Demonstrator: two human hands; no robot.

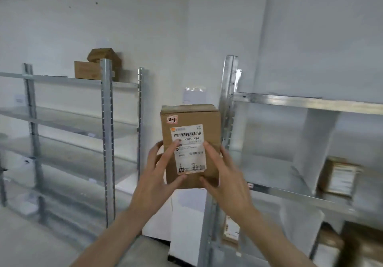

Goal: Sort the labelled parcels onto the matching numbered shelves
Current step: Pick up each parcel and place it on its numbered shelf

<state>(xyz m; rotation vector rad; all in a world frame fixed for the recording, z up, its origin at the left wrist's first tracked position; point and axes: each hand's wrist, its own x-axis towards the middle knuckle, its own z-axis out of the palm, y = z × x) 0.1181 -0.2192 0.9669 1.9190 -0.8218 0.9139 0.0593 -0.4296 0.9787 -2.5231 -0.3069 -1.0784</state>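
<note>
Cardboard fills the grip: both hands hold one brown parcel upright in the air, with its labelled face turned toward the camera. The left hand clasps the parcel's lower left edge, thumb under the bottom corner and fingers spread up over the left side of the white shipping label. The right hand clasps the lower right edge, thumb at the bottom and fingers lying over the front face beside the label. The label carries barcodes and the text "N705 A34". Above it, near the parcel's top left corner, a small tag bears a handwritten mark that reads about "2-3".

Just right of the parcel, and partly behind it, stands a metal post of the right rack, whose shelves run off to the right. On a shelf low to the parcel's right a boxed item leans against a white divider. Below the parcel's right side another package sits on a lower shelf of that rack. Well left of the parcel stands the left rack; two brown boxes are stacked on its top shelf, higher than the parcel. Directly behind the parcel's top a paper sheet is stuck to the white wall.
</note>
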